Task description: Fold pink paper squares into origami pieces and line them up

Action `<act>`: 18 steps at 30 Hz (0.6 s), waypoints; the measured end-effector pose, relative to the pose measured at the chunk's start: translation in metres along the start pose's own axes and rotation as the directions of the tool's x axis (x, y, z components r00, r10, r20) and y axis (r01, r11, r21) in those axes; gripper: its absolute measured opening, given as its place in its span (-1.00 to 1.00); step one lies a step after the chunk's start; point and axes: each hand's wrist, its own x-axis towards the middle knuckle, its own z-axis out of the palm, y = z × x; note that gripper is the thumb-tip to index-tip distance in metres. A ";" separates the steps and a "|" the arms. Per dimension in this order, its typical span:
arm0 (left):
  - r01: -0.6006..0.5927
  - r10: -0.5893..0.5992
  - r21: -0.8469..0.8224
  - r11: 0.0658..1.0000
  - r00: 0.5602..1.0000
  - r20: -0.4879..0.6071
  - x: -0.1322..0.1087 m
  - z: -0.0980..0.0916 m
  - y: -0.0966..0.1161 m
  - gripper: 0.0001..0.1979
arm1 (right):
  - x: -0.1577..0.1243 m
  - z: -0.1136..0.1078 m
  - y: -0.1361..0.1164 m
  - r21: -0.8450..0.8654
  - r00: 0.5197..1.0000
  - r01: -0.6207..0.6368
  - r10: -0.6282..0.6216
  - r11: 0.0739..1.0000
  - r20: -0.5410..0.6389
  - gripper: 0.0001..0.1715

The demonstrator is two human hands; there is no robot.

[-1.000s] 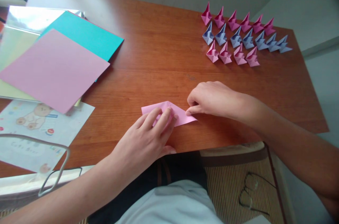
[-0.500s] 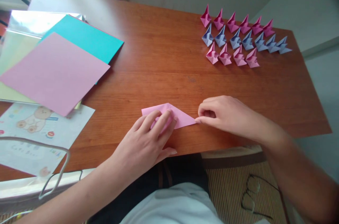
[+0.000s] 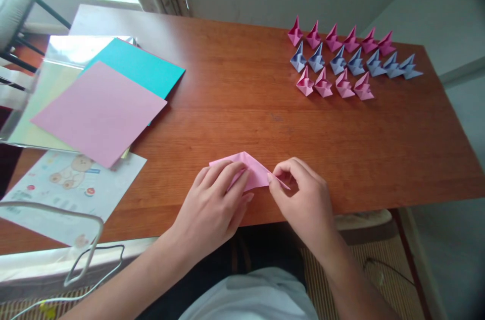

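A small piece of pink origami paper [image 3: 259, 174], folded to a pointed shape, lies near the table's front edge. Over its left half are the bent fingers of my left hand [image 3: 217, 194], holding it on the wood and hiding part of it. My right hand [image 3: 303, 189] pinches the right-hand point between thumb and forefinger. That tip slants down toward the table edge, past the fingertips.
Rows of folded magenta, blue and pink paper figures [image 3: 344, 85] stand at the back right of the wooden table [image 3: 227, 103]. On the left lie a large pink sheet [image 3: 102, 110], a teal sheet [image 3: 140, 65] and a bear-printed sheet [image 3: 117, 173]. A pale cable [image 3: 100, 231] hangs over the front edge.
My right hand has moved left along the paper and now bends its right point, which lay flat before. My left hand keeps its hold. The view has shifted slightly.
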 end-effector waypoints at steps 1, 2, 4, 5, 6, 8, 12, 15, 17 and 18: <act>0.053 -0.055 -0.067 0.996 0.998 -0.026 0.002 -0.001 0.000 -0.76 | -0.003 0.002 -0.004 0.053 0.996 0.012 -0.007 0.999 -0.085 -0.81; 0.107 -0.115 -0.155 0.982 0.992 -0.044 0.005 -0.004 -0.001 -0.79 | -0.007 0.003 -0.008 0.093 0.985 0.047 -0.030 0.995 -0.172 -0.82; 0.202 -0.239 -0.391 0.898 0.970 -0.047 0.011 -0.009 -0.001 -0.82 | -0.015 0.008 -0.015 0.086 0.954 0.181 -0.154 0.980 -0.256 -0.83; 0.241 -0.293 -0.517 0.821 0.956 -0.020 0.015 -0.011 -0.001 -0.83 | -0.019 0.012 -0.017 0.058 0.935 0.267 -0.243 0.962 -0.258 -0.80; 0.276 -0.345 -0.618 0.736 0.938 0.008 0.018 -0.014 0.000 -0.83 | -0.023 0.015 -0.018 0.025 0.911 0.338 -0.320 0.941 -0.261 -0.76; 0.328 -0.421 -0.729 0.600 0.905 0.060 0.023 -0.017 0.001 -0.84 | -0.028 0.021 -0.018 -0.023 0.882 0.420 -0.414 0.907 -0.225 -0.73; 0.374 -0.473 -0.796 0.476 0.872 0.127 0.026 -0.016 -0.002 -0.87 | -0.028 0.026 -0.020 -0.039 0.871 0.468 -0.468 0.883 -0.149 -0.84; 0.372 -0.462 -0.830 0.415 0.872 0.160 0.025 -0.014 -0.009 -0.88 | -0.022 0.018 -0.021 0.153 0.884 0.467 -0.455 0.871 -0.105 -0.85; 0.373 -0.422 -0.855 0.360 0.882 0.207 0.025 -0.015 -0.015 -0.88 | -0.014 0.010 -0.016 0.280 0.917 0.398 -0.383 0.874 -0.108 -0.79; 0.377 -0.388 -0.861 0.341 0.891 0.237 0.025 -0.016 -0.017 -0.87 | -0.009 0.006 -0.012 0.297 0.941 0.339 -0.315 0.893 -0.126 -0.78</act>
